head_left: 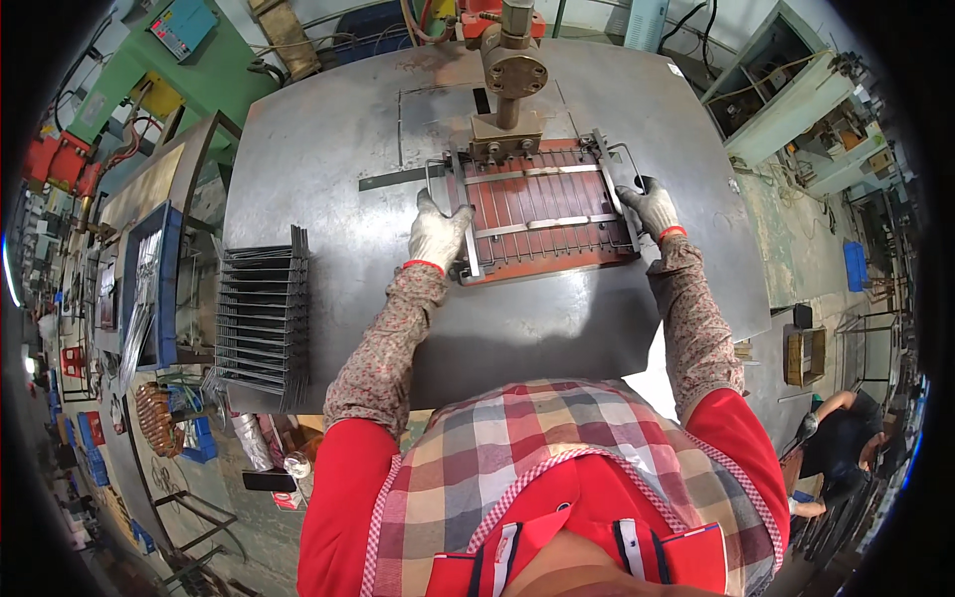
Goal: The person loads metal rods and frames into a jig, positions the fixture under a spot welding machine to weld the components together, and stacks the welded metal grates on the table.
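Observation:
A reddish-brown jig plate (542,244) lies on the metal table, with thin wires laid across it and two flat metal strips (547,225) over them. Metal bars and bent-rod handles stand at its left and right sides. My left hand (439,235), in a whitish glove, closes at the left handle, thumb toward the side bar. My gloved right hand (655,209) grips the handle at the right side; its fingers are partly hidden. Over the plate's far edge hangs the machine's brass-coloured press head (505,137), level with the plate's upper left part; whether they touch I cannot tell.
A stack of wire racks (261,318) stands at the table's left edge. Beyond it, a blue bin (154,289) holds metal rods. A green machine (184,80) is at far left, an open cabinet (786,95) at far right. Another person (841,448) works at lower right.

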